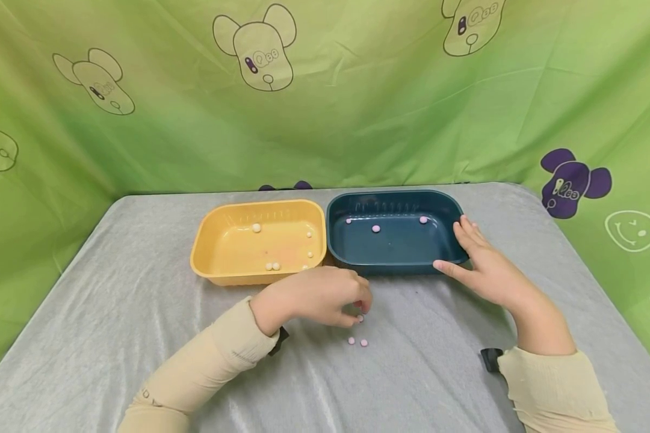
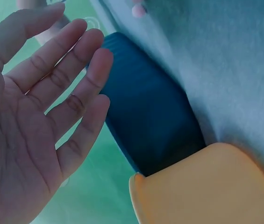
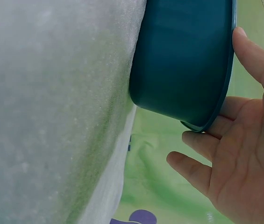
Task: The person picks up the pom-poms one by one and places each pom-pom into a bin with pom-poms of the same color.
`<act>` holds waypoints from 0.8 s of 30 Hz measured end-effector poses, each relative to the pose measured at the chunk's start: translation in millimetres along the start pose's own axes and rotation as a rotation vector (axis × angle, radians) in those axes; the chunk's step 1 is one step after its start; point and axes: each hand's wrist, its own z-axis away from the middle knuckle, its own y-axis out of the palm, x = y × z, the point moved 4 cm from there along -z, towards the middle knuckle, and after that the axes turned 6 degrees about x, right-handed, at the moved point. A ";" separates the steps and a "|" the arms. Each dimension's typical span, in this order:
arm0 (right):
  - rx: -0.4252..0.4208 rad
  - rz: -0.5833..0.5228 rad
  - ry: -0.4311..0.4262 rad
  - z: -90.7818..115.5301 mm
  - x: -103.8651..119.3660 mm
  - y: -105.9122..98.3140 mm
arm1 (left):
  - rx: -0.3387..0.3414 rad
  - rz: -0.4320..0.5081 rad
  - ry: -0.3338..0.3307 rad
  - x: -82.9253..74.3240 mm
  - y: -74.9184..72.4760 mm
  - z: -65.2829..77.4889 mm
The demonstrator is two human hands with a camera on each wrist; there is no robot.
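Observation:
In the head view my left hand (image 1: 319, 294) is low over the cloth before the two basins. A small pale ball (image 1: 360, 319) shows right at its thumb tip. The left wrist view has this hand's fingers spread and gently bent, a gap showing between thumb and forefinger. Two pink balls (image 1: 357, 342) lie just nearer on the cloth. My right hand (image 1: 487, 267) rests against the right end of the dark blue basin (image 1: 390, 269), thumb at the front rim, fingers extended along the side. Inside that basin are three pink balls (image 1: 376, 229).
Left of the blue basin, edge to edge, stands a yellow basin (image 1: 208, 273) with several white balls (image 1: 257, 228) in it. Grey cloth (image 1: 411, 373) covers the table. Behind hangs a green curtain (image 1: 357, 120) printed with cartoon heads.

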 end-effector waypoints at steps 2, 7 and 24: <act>0.002 0.000 0.006 0.3 -0.1 -0.3 | 0.012 -0.010 0.005 -1.4 2.9 -0.2; 0.002 -0.002 0.002 0.0 -0.1 0.2 | 0.042 -0.006 0.004 -2.6 10.0 -0.6; -0.003 -0.002 0.001 0.8 0.8 -1.1 | 0.125 0.008 0.029 -4.6 27.7 -4.0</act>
